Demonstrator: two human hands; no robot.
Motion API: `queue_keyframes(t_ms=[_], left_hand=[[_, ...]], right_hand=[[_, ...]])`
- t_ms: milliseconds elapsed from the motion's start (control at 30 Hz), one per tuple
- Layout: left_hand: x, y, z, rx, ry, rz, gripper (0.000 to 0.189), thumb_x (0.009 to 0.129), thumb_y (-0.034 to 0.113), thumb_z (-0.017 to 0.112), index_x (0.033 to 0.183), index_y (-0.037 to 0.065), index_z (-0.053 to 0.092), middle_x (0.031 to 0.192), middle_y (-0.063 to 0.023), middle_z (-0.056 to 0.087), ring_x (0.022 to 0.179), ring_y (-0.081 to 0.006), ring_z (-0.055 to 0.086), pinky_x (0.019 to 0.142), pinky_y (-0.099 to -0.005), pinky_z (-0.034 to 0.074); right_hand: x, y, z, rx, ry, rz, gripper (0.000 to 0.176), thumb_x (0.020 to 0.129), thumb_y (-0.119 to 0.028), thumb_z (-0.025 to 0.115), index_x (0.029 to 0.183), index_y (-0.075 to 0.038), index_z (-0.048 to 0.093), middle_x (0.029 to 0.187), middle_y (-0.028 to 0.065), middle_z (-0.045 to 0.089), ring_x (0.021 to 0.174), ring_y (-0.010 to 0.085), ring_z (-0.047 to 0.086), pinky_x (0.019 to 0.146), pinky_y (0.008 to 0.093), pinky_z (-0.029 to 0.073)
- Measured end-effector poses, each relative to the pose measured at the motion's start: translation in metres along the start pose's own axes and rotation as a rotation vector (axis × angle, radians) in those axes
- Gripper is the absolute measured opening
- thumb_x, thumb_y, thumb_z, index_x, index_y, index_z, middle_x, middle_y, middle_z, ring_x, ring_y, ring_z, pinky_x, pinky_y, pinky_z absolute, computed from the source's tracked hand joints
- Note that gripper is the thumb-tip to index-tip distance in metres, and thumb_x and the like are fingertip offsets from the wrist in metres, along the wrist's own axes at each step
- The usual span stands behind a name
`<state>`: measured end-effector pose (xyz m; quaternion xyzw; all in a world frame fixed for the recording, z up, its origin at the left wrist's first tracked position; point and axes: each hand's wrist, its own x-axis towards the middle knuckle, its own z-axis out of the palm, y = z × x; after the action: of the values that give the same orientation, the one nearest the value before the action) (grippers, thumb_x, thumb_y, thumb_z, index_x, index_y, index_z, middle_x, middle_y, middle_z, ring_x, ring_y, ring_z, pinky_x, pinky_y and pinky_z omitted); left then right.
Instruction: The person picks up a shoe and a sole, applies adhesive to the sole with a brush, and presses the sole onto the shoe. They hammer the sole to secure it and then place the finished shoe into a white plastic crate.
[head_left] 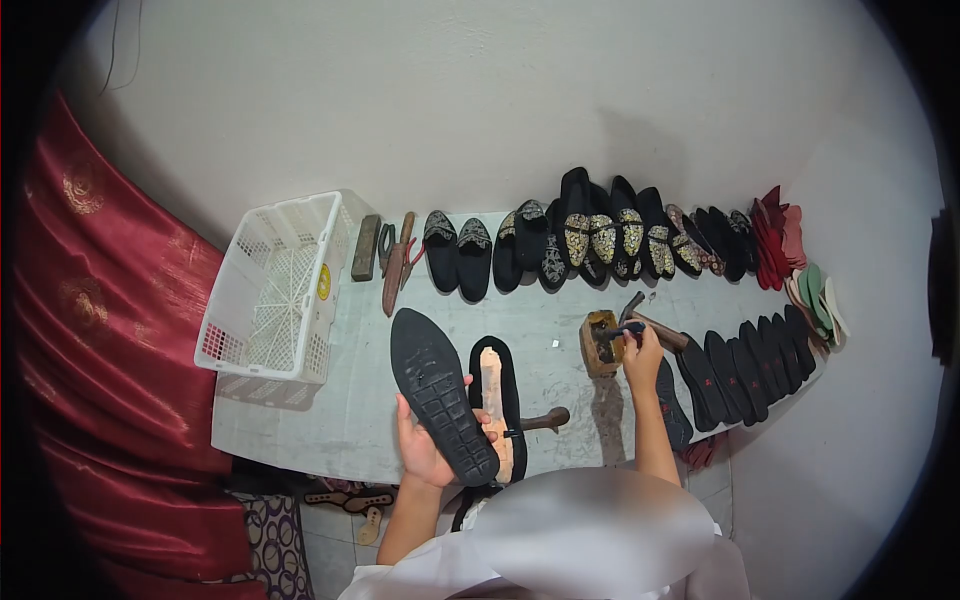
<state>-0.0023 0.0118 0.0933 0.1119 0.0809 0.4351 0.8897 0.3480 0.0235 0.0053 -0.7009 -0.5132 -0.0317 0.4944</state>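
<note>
My left hand grips a black shoe sole, its treaded face turned towards me. Beside it on the table lies a black shoe piece with a tan strip along its middle, partly hidden by my fingers. The wooden handle of a tool pokes out to its right. My right hand is closed around a dark-handled brush whose end reaches over a stained yellowish container with dark contents. A hammer lies just behind that hand.
A white plastic basket stands at the left, near a block and pliers. Finished-looking black slippers line the wall side. Several black soles lie at the right, with red pieces behind. A red curtain hangs left.
</note>
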Motion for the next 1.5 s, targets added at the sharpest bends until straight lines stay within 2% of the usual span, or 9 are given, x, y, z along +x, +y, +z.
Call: queue_keyframes(t_ms=[200,533,633,767,1067,1267,1400,1433,1500], left_hand=[[0.004,-0.004,0.012,-0.025,0.005,0.005,0.089,0.083,0.070,0.017,0.130,-0.002,0.036,0.088,-0.0225,0.060,0.080,-0.0320,0.058,0.076,-0.0529,0.046],[0.008,-0.003,0.012,-0.005,0.032,0.032,0.088,0.082,0.071,0.018,0.127,-0.001,0.039,0.085,-0.0224,0.060,0.079,-0.0337,0.059,0.076,-0.0531,0.046],[0.010,-0.002,0.008,-0.006,0.010,0.007,0.088,0.081,0.072,0.018,0.126,-0.001,0.041,0.085,-0.0231,0.060,0.079,-0.0364,0.058,0.076,-0.0527,0.046],[0.015,0.000,0.000,-0.037,-0.001,-0.023,0.090,0.079,0.073,0.019,0.124,-0.002,0.041,0.085,-0.0249,0.060,0.079,-0.0400,0.058,0.078,-0.0512,0.045],[0.018,0.002,-0.004,0.068,-0.092,-0.054,0.089,0.078,0.068,0.020,0.126,-0.004,0.040,0.095,-0.0289,0.059,0.086,-0.0373,0.060,0.079,-0.0461,0.048],[0.021,-0.001,0.003,0.016,-0.034,0.012,0.081,0.082,0.063,0.021,0.127,0.000,0.042,0.114,-0.0226,0.053,0.091,-0.0366,0.059,0.078,-0.0481,0.050],[0.024,0.001,-0.005,0.072,-0.074,0.001,0.076,0.084,0.060,0.022,0.127,0.001,0.044,0.121,-0.0178,0.050,0.095,-0.0348,0.057,0.078,-0.0497,0.051],[0.024,0.001,-0.005,0.074,-0.063,0.002,0.076,0.084,0.060,0.021,0.126,0.001,0.044,0.120,-0.0178,0.050,0.095,-0.0337,0.058,0.078,-0.0495,0.051],[0.026,0.001,-0.008,0.071,-0.058,0.013,0.076,0.085,0.059,0.020,0.127,0.000,0.043,0.120,-0.0190,0.050,0.096,-0.0310,0.057,0.078,-0.0509,0.050]], right_hand=[[-0.003,0.003,0.004,0.048,0.072,0.070,0.011,0.082,-0.003,0.055,0.093,0.000,0.057,0.081,0.0131,0.056,0.070,0.0254,0.059,0.062,0.0329,0.046],[0.000,0.017,0.008,0.044,0.079,0.166,0.013,0.081,-0.007,0.057,0.092,0.001,0.056,0.083,0.0170,0.055,0.078,0.0329,0.056,0.067,0.0370,0.044],[0.001,0.027,0.008,-0.098,0.046,0.046,0.012,0.081,-0.004,0.057,0.092,0.002,0.056,0.083,0.0155,0.055,0.073,0.0288,0.059,0.063,0.0347,0.046],[0.003,0.034,0.008,0.155,0.067,0.218,0.012,0.081,0.003,0.054,0.093,0.002,0.056,0.077,0.0096,0.058,0.059,0.0140,0.059,0.055,0.0259,0.046],[0.006,0.010,0.000,0.111,0.133,0.123,0.012,0.080,0.005,0.053,0.091,0.002,0.057,0.073,0.0086,0.057,0.056,0.0141,0.058,0.053,0.0257,0.046],[0.007,0.008,0.004,0.121,0.060,0.156,0.010,0.080,0.003,0.053,0.090,0.002,0.057,0.071,0.0095,0.056,0.054,0.0148,0.058,0.052,0.0264,0.045],[0.008,0.001,0.005,0.067,0.121,0.039,0.014,0.080,0.003,0.052,0.092,0.001,0.058,0.080,0.0107,0.057,0.056,0.0148,0.058,0.052,0.0264,0.045],[0.010,0.003,0.006,-0.043,0.078,-0.041,0.020,0.079,0.006,0.051,0.096,0.000,0.058,0.086,0.0123,0.056,0.068,0.0177,0.060,0.059,0.0266,0.048],[0.011,-0.008,-0.001,0.014,0.049,0.036,0.021,0.079,0.007,0.051,0.097,0.000,0.058,0.090,0.0121,0.056,0.070,0.0175,0.060,0.062,0.0266,0.048]])
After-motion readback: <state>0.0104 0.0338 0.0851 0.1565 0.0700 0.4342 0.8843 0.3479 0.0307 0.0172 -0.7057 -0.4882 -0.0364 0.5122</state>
